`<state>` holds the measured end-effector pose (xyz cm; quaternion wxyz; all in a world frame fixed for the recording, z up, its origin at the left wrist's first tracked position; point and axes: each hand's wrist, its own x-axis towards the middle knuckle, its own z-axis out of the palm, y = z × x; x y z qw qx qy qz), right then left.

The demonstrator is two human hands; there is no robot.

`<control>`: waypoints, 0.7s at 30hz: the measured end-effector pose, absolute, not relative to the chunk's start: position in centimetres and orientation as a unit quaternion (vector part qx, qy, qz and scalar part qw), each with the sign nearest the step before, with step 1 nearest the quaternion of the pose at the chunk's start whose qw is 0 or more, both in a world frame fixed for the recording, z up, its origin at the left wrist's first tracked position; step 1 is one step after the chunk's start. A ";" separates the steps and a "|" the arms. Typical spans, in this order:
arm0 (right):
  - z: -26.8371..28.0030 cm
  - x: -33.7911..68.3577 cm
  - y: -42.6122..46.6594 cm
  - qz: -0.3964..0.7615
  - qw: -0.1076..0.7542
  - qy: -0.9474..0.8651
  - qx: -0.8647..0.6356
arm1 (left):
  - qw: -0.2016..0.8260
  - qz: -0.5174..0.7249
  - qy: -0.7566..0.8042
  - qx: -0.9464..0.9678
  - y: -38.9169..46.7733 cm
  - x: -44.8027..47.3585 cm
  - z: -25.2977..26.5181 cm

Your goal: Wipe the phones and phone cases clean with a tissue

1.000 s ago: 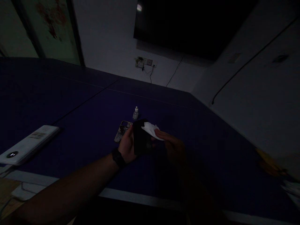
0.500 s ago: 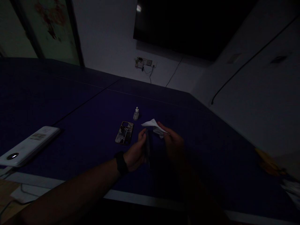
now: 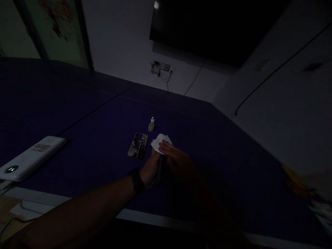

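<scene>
L hand [image 3: 149,170] clamped on dark phone [image 3: 159,167], edge-on over table [image 3: 109,173]; R hand [image 3: 177,157], fingers together, holds white tissue [image 3: 161,139] at its far end. Patterned case [image 3: 138,146] just L. Beyond, upright bottle [image 3: 151,126], white cap; contents too dim to ID.

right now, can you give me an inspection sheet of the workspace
Surface: dark blue table, pale front edge, dimly lit.
Things in hand: dark flat object, seen nearly edge-on; white tissue at its upper end.
Clutter: patterned phone case, small upright bottle beyond it, white device at left.
Hands: left hand grips the dark flat object; right hand touches the white tissue.
Cables: thin cable below the sockets, dark cable along the right wall.
Surroundings: black screen; yellow item at right, too dim to identify.
</scene>
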<state>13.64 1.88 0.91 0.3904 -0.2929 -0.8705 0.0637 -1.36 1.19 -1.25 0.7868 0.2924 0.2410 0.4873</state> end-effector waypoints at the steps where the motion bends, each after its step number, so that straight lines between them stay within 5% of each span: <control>1: 1.0 13.7 1.8 0.068 0.386 -0.880 -0.267 | 0.795 0.477 0.244 0.285 1.2 -1.4 -1.1; 21: 0.8 14.6 1.9 0.033 0.378 -0.872 -0.309 | 0.772 0.515 0.212 0.305 1.0 -0.9 -1.3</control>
